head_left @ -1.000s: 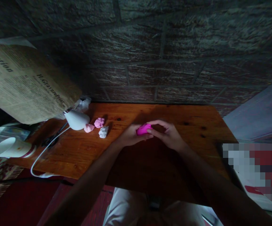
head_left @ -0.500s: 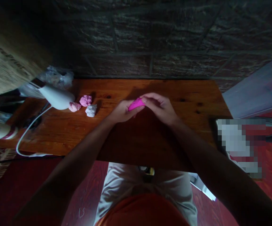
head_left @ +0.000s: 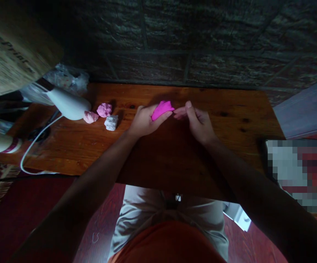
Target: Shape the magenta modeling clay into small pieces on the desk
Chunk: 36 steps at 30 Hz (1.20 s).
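A bright pink lump of modelling clay (head_left: 162,110) is gripped in my left hand (head_left: 144,121), the thumb lying along its near side. Its upper edge looks ragged. My right hand (head_left: 200,122) is just to the right, thumb raised and fingers reaching toward the lump's right end. Those fingers are apart from the thumb, and I see nothing between them. Whether a fingertip touches the clay is unclear. Both hands are above the wooden table (head_left: 153,160). To the left lie a pink crumpled lump (head_left: 104,109), a paler pink lump (head_left: 90,117) and a white lump (head_left: 111,122).
A white lamp base (head_left: 70,106) with a white cable (head_left: 28,155) stands left of the lumps, under a large printed lampshade (head_left: 12,58). Clear plastic wrapping (head_left: 70,80) lies behind it. A dark brick wall (head_left: 163,69) borders the table's back edge.
My right hand has let go of the pink clay and moved right. The left hand keeps hold, with more of the clay showing. The view has shifted slightly.
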Each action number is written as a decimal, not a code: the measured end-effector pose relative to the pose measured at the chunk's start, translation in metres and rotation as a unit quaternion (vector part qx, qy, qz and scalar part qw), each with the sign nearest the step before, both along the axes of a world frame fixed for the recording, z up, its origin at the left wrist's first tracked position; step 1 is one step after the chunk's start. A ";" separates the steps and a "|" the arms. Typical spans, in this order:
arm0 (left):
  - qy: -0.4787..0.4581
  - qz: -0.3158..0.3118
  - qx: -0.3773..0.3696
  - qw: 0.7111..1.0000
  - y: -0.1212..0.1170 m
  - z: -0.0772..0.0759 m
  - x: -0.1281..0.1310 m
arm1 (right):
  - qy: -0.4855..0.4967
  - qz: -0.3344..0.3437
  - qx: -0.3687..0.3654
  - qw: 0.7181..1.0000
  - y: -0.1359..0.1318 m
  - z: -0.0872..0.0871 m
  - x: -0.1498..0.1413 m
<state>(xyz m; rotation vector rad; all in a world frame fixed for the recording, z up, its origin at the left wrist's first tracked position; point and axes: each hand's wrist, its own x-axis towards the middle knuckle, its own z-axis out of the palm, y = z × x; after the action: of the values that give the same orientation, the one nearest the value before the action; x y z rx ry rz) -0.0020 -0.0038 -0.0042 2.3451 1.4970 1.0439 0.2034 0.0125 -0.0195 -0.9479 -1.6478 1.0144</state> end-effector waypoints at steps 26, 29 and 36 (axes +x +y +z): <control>-0.392 0.167 0.120 0.897 0.092 0.047 0.081 | 0.115 -0.065 -0.118 0.984 0.006 0.007 -0.002; -0.300 0.077 0.079 0.948 0.079 0.039 0.084 | 0.141 -0.085 -0.128 0.978 0.010 0.006 0.002; -0.167 -0.019 0.013 0.986 0.019 0.008 0.065 | 0.148 -0.033 -0.096 0.984 0.006 0.005 -0.001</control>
<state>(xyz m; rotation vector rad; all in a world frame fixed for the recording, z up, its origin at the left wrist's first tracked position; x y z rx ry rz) 0.0625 0.0153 0.0043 2.0734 1.3135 1.3723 0.2028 0.0187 -0.0140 -0.9214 -1.2813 1.2215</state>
